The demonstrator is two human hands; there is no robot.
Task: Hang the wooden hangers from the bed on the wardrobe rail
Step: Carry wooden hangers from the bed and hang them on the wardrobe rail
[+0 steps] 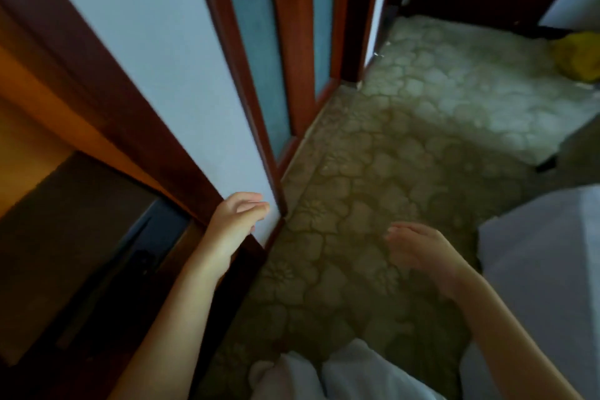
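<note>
No wooden hanger and no rail show in this blurred head view. My left hand (238, 216) hovers beside the lower edge of the wardrobe door (156, 52), a pale blue panel in a red-brown wooden frame, fingers loosely curled and holding nothing. My right hand (418, 247) hangs over the patterned carpet with relaxed fingers, also empty. The corner of the bed (545, 253), covered in white sheet, sits at the right edge, close to my right forearm. The open wardrobe interior (65, 221) is dark at the lower left.
Patterned beige carpet (373, 172) covers the floor ahead. Further wardrobe doors (292, 42) stand in a row behind the first. A yellow object (578, 57) lies at the far right. My white trousers (341, 373) show at the bottom.
</note>
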